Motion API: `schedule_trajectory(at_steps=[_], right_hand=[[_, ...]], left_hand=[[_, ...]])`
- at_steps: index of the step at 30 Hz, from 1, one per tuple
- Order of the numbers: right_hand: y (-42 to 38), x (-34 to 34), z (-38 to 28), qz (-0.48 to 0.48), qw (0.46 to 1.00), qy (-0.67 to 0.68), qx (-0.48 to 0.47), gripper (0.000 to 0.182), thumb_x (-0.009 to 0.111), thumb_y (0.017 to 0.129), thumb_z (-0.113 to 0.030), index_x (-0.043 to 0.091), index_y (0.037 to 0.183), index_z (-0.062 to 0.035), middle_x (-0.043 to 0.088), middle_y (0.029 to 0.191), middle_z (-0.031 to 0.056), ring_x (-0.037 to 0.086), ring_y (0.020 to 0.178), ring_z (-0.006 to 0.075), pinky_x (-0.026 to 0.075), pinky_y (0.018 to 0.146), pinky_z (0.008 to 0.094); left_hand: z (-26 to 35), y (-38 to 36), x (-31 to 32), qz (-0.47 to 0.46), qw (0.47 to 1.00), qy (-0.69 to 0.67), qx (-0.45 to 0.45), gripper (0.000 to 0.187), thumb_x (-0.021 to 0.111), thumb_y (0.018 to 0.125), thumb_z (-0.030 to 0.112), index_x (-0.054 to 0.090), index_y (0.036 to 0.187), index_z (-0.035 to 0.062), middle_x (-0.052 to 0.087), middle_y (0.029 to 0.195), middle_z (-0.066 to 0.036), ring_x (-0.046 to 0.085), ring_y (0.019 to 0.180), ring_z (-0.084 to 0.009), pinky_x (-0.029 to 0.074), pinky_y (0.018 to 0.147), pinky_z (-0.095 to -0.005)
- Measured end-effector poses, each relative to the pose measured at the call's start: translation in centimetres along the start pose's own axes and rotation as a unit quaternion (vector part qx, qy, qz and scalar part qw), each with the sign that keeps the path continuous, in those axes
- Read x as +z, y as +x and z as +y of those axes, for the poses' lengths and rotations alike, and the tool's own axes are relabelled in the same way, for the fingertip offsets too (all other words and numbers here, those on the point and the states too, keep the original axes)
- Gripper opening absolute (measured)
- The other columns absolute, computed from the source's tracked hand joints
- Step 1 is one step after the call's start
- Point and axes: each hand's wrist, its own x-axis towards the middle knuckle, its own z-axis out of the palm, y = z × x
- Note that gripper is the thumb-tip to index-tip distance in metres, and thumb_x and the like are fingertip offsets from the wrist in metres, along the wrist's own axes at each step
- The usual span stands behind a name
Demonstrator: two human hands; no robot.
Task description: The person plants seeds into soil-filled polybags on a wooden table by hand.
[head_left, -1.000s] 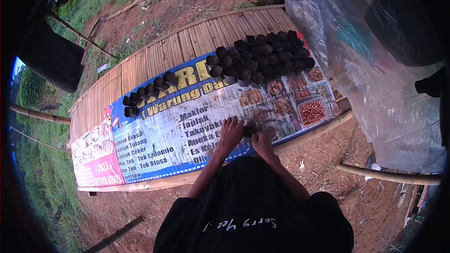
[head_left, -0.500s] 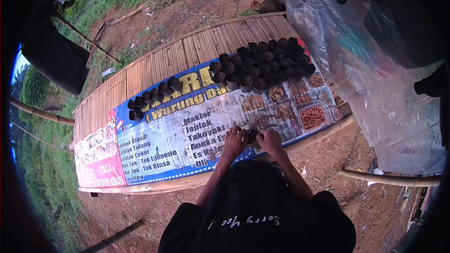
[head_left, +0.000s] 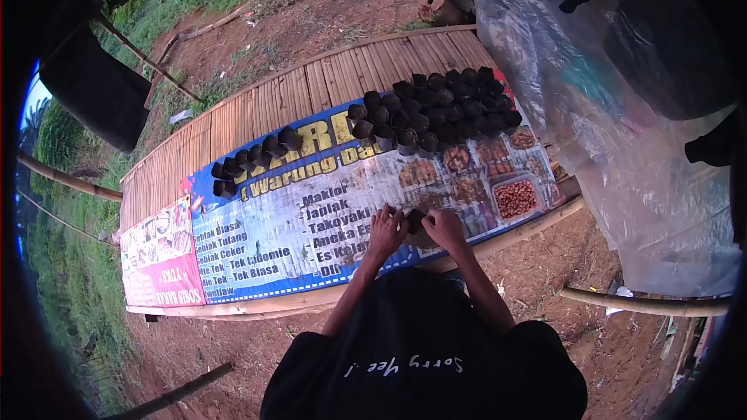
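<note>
Between my hands is a small black plastic planting bag (head_left: 416, 221), close to the near edge of the banner-covered table. My left hand (head_left: 387, 232) grips its left side with bent fingers. The fingers of my right hand (head_left: 443, 230) are pinched on its right side. What the bag contains is too dark to make out. Farther back stands a dense cluster of similar black bags (head_left: 407, 141), several of them apparently filled with soil. Another short row of black bags (head_left: 257, 155) lies toward the left on the banner.
A printed menu banner (head_left: 264, 225) covers much of the bamboo-slat table (head_left: 311, 85). Clear plastic sheeting (head_left: 545, 109) hangs at the right. Bamboo poles (head_left: 646, 302) cross near the right side, and a log (head_left: 440, 4) lies behind the table.
My hands have shifted slightly around the small black bag, and more of it shows between them. The view has moved a little; the bags on the table stay where they were.
</note>
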Motion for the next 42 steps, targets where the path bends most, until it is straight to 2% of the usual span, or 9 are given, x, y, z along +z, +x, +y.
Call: schedule_trajectory(at_steps=[5,7,11,17,28,31,37,39,42], right_hand=[[-0.9,0.2,-0.2,0.046,0.998,0.040,0.015,0.036,0.060,0.083,-0.036,0.064,0.077,-0.0015,0.064,0.071,0.0215,0.064,0.074,0.0406,0.050,0.066,0.0476],[-1.8,-1.8,-2.6,0.009,0.994,0.002,0.108,0.043,0.061,0.083,-0.043,0.065,0.075,-0.0013,0.065,0.073,0.0214,0.064,0.075,0.0401,0.051,0.066,0.0474],[-2.6,-0.1,-2.2,0.019,0.998,-0.014,0.064,0.046,0.061,0.083,-0.047,0.067,0.072,-0.0023,0.065,0.071,0.0206,0.064,0.073,0.0394,0.051,0.066,0.0477],[-2.4,2.2,-0.9,0.072,0.994,-0.025,0.075,0.036,0.064,0.080,-0.039,0.067,0.069,-0.0044,0.064,0.067,0.0185,0.064,0.068,0.0383,0.050,0.064,0.0474],[-2.2,0.7,-1.6,0.060,0.995,0.006,0.083,0.030,0.063,0.081,-0.034,0.067,0.072,-0.0061,0.065,0.067,0.0170,0.064,0.068,0.0383,0.051,0.065,0.0464],[-1.8,0.0,-1.4,0.102,0.992,-0.022,0.064,0.028,0.062,0.081,-0.033,0.067,0.073,-0.0062,0.065,0.067,0.0168,0.064,0.067,0.0387,0.051,0.065,0.0469],[-2.1,0.6,-1.9,0.110,0.990,-0.042,0.081,0.041,0.061,0.083,-0.046,0.065,0.074,-0.0057,0.063,0.064,0.0188,0.064,0.065,0.0385,0.051,0.064,0.0477],[-2.1,0.7,-2.3,0.097,0.992,-0.077,0.036,0.047,0.059,0.084,-0.050,0.064,0.074,-0.0052,0.063,0.063,0.0186,0.064,0.064,0.0379,0.051,0.063,0.0470],[-1.8,1.8,-2.2,0.110,0.989,-0.094,0.010,0.040,0.060,0.085,-0.044,0.064,0.074,-0.0051,0.063,0.062,0.0178,0.064,0.063,0.0377,0.051,0.062,0.0467]], left_hand=[[0.4,0.4,-0.9,0.016,0.999,0.034,0.005,0.018,0.063,0.080,0.024,0.061,0.087,0.0074,0.053,0.092,-0.013,0.052,0.087,-0.0317,0.039,0.077,-0.0439],[1.4,0.7,-1.6,0.023,0.999,0.040,-0.002,0.021,0.064,0.081,0.027,0.061,0.087,0.0072,0.053,0.091,-0.013,0.052,0.087,-0.0314,0.039,0.076,-0.0435],[1.9,2.0,-2.0,0.016,0.996,0.085,0.037,0.029,0.065,0.081,0.035,0.060,0.087,0.0067,0.053,0.089,-0.012,0.052,0.087,-0.0306,0.039,0.075,-0.0426],[1.2,2.5,-1.4,-0.028,0.991,0.122,0.051,0.032,0.065,0.081,0.038,0.061,0.090,0.0069,0.054,0.090,-0.014,0.052,0.087,-0.0305,0.039,0.077,-0.0420],[0.7,2.2,-1.8,-0.050,0.990,0.107,0.078,0.013,0.058,0.079,0.018,0.063,0.079,0.0065,0.054,0.085,-0.014,0.054,0.087,-0.0307,0.039,0.074,-0.0424],[1.0,1.5,-1.9,-0.040,0.993,0.084,0.075,0.013,0.058,0.079,0.018,0.062,0.078,0.0064,0.053,0.085,-0.014,0.054,0.087,-0.0309,0.040,0.075,-0.0427],[0.4,0.6,-1.4,-0.009,0.997,0.068,0.015,0.014,0.059,0.078,0.020,0.062,0.078,0.0056,0.055,0.087,-0.015,0.056,0.086,-0.0327,0.041,0.076,-0.0450],[0.3,0.5,-1.5,-0.005,0.997,0.072,0.009,0.015,0.059,0.078,0.020,0.062,0.078,0.0054,0.055,0.087,-0.015,0.056,0.085,-0.0331,0.041,0.075,-0.0455],[0.1,0.2,-1.4,0.006,0.997,0.074,-0.004,0.017,0.059,0.079,0.022,0.062,0.078,0.0053,0.056,0.086,-0.016,0.057,0.084,-0.0337,0.042,0.075,-0.0461]])
